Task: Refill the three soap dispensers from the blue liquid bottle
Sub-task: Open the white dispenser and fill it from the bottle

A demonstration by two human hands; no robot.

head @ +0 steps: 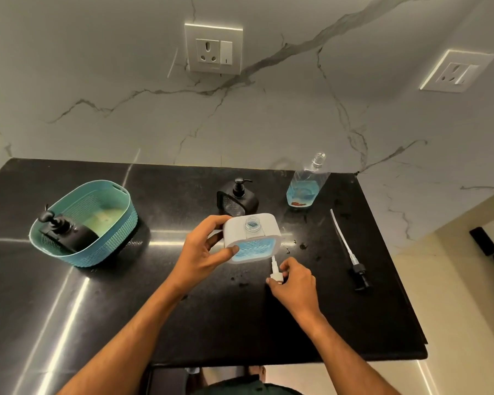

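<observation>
We hold the white soap dispenser (pixel 250 238) in our left hand (pixel 204 252), thumb on its blue-showing front panel and fingers curled round its back edge, so it sits lifted or tipped just in front of us with its clear threaded neck (pixel 252 223) open and facing up. Our right hand (pixel 293 280) pinches the white pump head (pixel 276 273); its long axis runs toward 11 o'clock, the stem end close under the dispenser's lower right corner. The neck lies at about 11 o'clock from that hand, so we judge the pump must rise and swing upright before it can seat. The dispenser is smooth matte plastic, a rounded block with a ribbed window. The blue liquid bottle (pixel 307 185), clear and uncapped, stands at 1 o'clock on the glossy black countertop (pixel 126 309). A black dispenser (pixel 238 198) stands at 12, another (pixel 60 228) in the teal woven basket (pixel 120 223) at 9, and a loose black pump (pixel 351 255) lies at 3.
</observation>
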